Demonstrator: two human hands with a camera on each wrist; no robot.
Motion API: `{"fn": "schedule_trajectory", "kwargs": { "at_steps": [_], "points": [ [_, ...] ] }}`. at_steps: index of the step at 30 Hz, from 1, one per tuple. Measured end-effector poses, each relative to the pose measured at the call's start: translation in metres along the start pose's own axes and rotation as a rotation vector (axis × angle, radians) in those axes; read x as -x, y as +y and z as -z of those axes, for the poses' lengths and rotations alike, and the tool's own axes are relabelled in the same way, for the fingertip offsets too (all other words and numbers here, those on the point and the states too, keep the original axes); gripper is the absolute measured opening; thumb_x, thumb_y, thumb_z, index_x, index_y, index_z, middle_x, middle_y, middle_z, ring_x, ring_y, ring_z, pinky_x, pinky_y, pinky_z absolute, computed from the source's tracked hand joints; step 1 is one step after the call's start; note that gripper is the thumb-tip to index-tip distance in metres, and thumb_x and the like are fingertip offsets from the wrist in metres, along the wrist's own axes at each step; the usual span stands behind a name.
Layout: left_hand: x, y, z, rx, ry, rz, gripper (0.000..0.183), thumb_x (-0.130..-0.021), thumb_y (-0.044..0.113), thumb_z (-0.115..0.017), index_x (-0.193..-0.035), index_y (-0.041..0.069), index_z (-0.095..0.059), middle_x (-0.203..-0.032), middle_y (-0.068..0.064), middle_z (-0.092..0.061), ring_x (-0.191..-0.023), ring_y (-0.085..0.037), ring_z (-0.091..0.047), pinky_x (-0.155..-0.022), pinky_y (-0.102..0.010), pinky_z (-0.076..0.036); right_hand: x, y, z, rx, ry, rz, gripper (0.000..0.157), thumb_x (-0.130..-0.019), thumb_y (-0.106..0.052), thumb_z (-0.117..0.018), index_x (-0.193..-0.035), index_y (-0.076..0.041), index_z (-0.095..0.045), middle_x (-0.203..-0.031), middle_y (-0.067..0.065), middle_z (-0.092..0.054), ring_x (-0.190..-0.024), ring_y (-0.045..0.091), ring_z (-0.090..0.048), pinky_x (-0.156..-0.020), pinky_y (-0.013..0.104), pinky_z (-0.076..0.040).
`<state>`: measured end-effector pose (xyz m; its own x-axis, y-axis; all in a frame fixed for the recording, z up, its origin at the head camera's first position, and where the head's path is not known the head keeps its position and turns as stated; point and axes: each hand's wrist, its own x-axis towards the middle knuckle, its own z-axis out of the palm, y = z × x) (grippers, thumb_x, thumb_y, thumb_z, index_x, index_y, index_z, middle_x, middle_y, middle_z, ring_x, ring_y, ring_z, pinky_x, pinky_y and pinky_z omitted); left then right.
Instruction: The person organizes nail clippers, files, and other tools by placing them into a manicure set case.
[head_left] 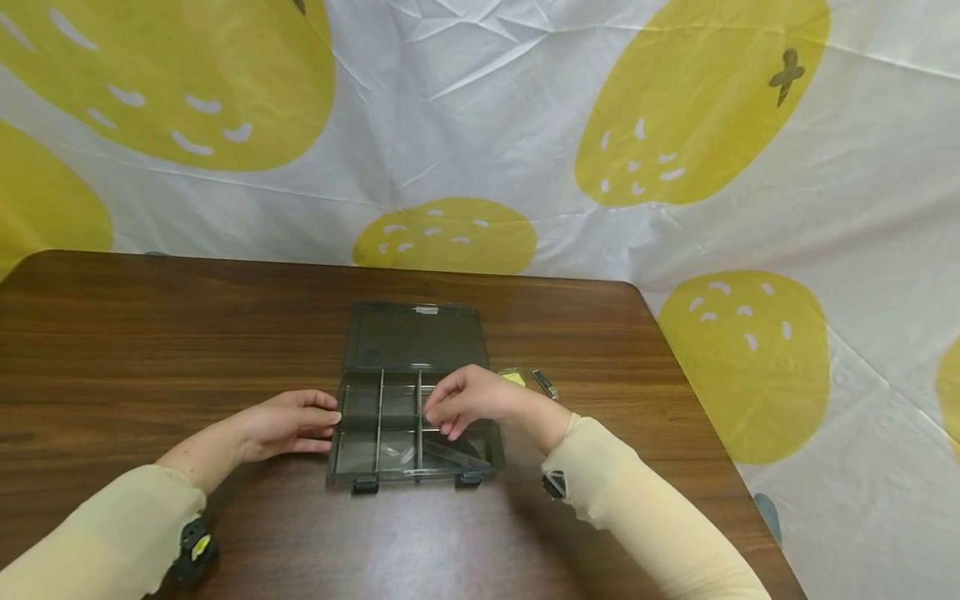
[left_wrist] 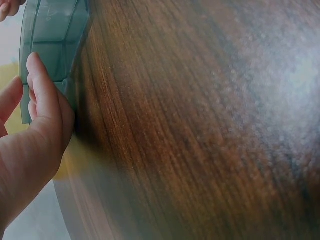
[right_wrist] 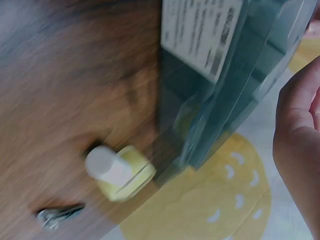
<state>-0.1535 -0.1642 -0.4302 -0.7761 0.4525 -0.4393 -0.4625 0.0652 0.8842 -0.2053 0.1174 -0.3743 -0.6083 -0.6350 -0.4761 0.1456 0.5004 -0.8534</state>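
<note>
A dark translucent compartment box (head_left: pixel 360 450) lies on the table, its lid (head_left: pixel 412 337) folded back flat away from me. My left hand (head_left: pixel 288 425) rests against the box's left side, fingers fairly straight along the wall. Over the right-hand compartments is my right hand (head_left: pixel 474 398), thumb and fingertips drawn together; I cannot tell whether they pinch anything. Just below those fingertips a thin clear strip (head_left: pixel 456 455) lies slanted in the front right compartment. Something small and clear (head_left: pixel 405 455) sits in the front middle one.
Right of the box stands a small yellow bottle (right_wrist: pixel 129 175) with a white cap. Beside it lies a nail clipper (right_wrist: pixel 59 215). A white printed label (right_wrist: pixel 200 37) is on the box's side. A lemon-patterned curtain (head_left: pixel 465 150) hangs behind the wooden table (head_left: pixel 187 333).
</note>
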Motion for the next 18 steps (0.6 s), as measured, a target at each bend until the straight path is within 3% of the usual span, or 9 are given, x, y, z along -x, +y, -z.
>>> {"fn": "schedule_trajectory", "kwargs": {
  "at_steps": [9,18],
  "points": [
    [0.0,0.0,0.001,-0.014,-0.009,0.003,0.034,-0.095,0.01,-0.05,-0.12,-0.006,-0.034,-0.095,0.001,-0.047,-0.087,-0.009,-0.052,-0.083,-0.026,-0.056,0.023,0.015,0.038,-0.044,0.085,0.026,0.033,-0.088,-0.002,-0.058,-0.112,0.019,-0.051,-0.075,0.0,-0.061,-0.062,0.007,-0.059,-0.06,0.021,-0.056],
    [0.0,-0.001,0.001,-0.02,-0.001,0.004,0.037,-0.094,0.011,-0.051,-0.121,-0.007,-0.033,-0.095,0.0,-0.047,-0.087,-0.009,-0.052,-0.083,-0.027,-0.056,0.05,0.035,0.076,-0.137,0.209,-0.003,0.033,-0.09,-0.004,-0.056,-0.114,0.018,-0.048,-0.073,-0.002,-0.062,-0.062,0.006,-0.059,-0.061,0.02,-0.056]
  ]
}}
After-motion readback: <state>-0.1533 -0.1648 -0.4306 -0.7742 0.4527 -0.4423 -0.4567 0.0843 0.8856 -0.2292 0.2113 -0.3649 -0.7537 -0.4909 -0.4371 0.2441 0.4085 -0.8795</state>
